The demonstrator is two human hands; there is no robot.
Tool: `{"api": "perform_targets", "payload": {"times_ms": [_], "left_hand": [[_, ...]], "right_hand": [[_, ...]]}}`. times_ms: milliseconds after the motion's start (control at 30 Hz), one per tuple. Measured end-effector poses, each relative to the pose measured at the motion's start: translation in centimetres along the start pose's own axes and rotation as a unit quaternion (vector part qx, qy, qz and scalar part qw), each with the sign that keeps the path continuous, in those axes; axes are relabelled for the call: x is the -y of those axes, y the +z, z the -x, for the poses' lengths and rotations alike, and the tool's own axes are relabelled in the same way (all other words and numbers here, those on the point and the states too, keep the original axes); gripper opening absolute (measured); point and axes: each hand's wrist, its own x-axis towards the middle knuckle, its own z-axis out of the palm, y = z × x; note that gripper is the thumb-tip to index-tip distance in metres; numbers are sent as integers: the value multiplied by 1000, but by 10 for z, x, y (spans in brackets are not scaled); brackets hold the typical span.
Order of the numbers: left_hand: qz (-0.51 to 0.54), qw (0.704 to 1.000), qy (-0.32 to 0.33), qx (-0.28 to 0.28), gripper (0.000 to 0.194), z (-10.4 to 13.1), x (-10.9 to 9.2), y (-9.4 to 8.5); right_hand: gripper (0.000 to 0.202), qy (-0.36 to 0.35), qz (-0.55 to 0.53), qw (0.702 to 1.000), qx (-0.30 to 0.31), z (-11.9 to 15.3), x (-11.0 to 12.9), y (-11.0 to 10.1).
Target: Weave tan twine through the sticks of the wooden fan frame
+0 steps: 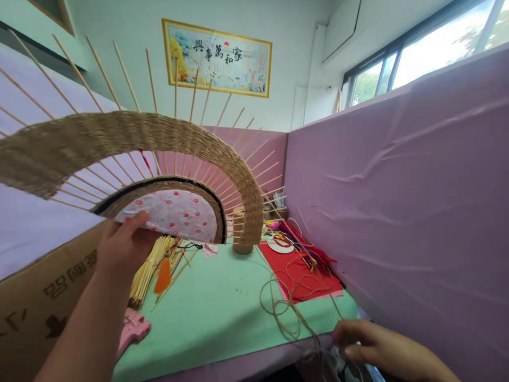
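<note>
A large half-round woven piece with a broad straw band [155, 132] and thin sticks fanning out is held up on the left. My left hand [125, 239] grips its lower edge, thumb over the flower-print cloth [178, 215] at its centre. A short red strand [145, 161] is on one stick. At the lower right my right hand [368, 342] is at the table's front edge, fingers curled beside loose twine [294, 318]; whether the fingers hold a strand is unclear.
The green table [210, 307] bears a bundle of sticks [153, 265], an orange tassel [163, 275], a pink tool [133, 331], a twine spool [242, 248] and red sheets [314, 281] with coloured strips. A cardboard box [47, 286] stands left. Pink partitions [397, 201] enclose the table.
</note>
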Motion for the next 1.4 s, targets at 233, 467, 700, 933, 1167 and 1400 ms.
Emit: {"api": "perform_targets", "payload": {"times_ms": [233, 467, 700, 933, 1167, 1400], "left_hand": [[-18, 993, -120, -5, 31, 27, 48, -27], [-3, 983, -186, 2, 32, 49, 89, -46], [25, 976, -217, -1, 29, 57, 123, -54], [59, 970, -207, -113, 20, 52, 151, -60], [58, 963, -202, -167, 25, 46, 144, -65], [59, 959, -224, -165, 21, 50, 145, -62]], "right_hand": [[50, -151, -6, 950, -273, -17, 64, 4], [28, -316, 73, 794, -514, -114, 149, 32], [17, -278, 80, 755, -588, -146, 139, 37], [21, -201, -61, 868, -451, -112, 117, 42], [29, -126, -50, 919, -369, -60, 89, 40], [30, -134, -27, 917, -376, -19, 103, 19]]}}
